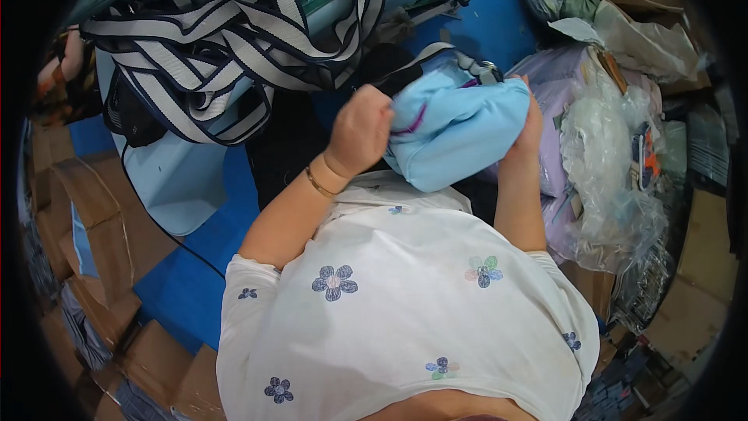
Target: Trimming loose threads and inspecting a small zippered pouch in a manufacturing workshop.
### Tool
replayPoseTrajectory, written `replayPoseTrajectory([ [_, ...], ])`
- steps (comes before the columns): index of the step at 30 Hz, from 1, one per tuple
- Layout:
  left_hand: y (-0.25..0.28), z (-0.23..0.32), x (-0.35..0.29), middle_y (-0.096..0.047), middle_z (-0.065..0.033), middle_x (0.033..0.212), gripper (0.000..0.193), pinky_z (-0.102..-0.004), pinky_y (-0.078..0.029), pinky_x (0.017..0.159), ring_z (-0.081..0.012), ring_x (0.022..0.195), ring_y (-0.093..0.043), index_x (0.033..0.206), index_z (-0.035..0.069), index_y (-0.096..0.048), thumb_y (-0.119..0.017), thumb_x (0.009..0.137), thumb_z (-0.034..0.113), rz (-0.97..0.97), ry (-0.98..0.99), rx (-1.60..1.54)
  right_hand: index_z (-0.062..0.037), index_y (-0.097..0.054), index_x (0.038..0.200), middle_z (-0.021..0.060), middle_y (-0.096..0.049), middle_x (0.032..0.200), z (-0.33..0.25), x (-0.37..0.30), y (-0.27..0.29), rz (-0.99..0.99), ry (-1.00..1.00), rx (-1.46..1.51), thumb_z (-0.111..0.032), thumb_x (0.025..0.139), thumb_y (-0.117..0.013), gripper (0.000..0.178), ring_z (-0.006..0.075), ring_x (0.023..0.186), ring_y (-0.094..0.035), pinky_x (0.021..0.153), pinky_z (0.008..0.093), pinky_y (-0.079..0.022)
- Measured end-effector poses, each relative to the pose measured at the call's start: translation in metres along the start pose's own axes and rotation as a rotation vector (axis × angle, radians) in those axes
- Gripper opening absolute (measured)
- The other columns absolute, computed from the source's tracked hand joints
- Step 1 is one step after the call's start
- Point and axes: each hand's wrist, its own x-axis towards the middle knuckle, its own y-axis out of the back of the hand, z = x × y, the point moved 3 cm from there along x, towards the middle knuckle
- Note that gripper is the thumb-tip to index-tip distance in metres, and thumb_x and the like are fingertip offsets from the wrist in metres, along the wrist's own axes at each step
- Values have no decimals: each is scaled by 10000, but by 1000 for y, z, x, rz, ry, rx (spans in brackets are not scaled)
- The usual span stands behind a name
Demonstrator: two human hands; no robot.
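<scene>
In front of my chest I hold up a light blue fabric bag (456, 136), its soft body folded and bunched. My left hand (361, 129) is closed in a fist at its left edge. At the right edge my right hand (531, 121) grips the cloth, its fingers partly hidden behind it. Purple trim (411, 122) shows on the left side and near the top. A striped strap with a dark metal buckle (488, 72) lies at the bag's upper edge; how it is joined there I cannot make out.
A tangled heap of black-and-white striped webbing (226, 39) lies on the light blue table (175, 195) at the upper left. Lilac pieces (553, 140) in clear plastic wrap (604, 164) are piled on the right. Cardboard boxes (101, 226) stand at the left. Another person's hand (72, 54) shows far left.
</scene>
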Motion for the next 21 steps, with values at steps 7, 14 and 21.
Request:
replayPoseTrajectory([
  [7, 15, -2, 23, -523, -146, 809, 167, -324, -433, 661, -286, 693, -511, 948, -10, -517, -435, 976, 133, 59, 342, -227, -8, -537, 1184, 154, -633, 1085, 38, 2, 58, -143, -390, 125, -316, 953, -414, 404, 276, 942, -632, 850, 376, -516],
  [14, 4, 6, 39, -521, -128, 775, 201, -302, -426, 633, -266, 675, -508, 949, -2, -533, -438, 982, 172, -47, 383, -403, -15, -493, 1238, 159, -582, 1167, 35, 20, 21, -284, -394, 81, -346, 953, -402, 446, 292, 1021, -589, 895, 393, -488],
  [21, 4, 2, 50, -514, -141, 740, 306, -337, -423, 630, -264, 662, -508, 899, -5, -508, -401, 996, 265, -94, 439, -489, -22, -443, 1302, 165, -523, 1263, 32, 7, -19, -473, -392, 35, -380, 953, -388, 503, 311, 1114, -539, 948, 413, -456],
])
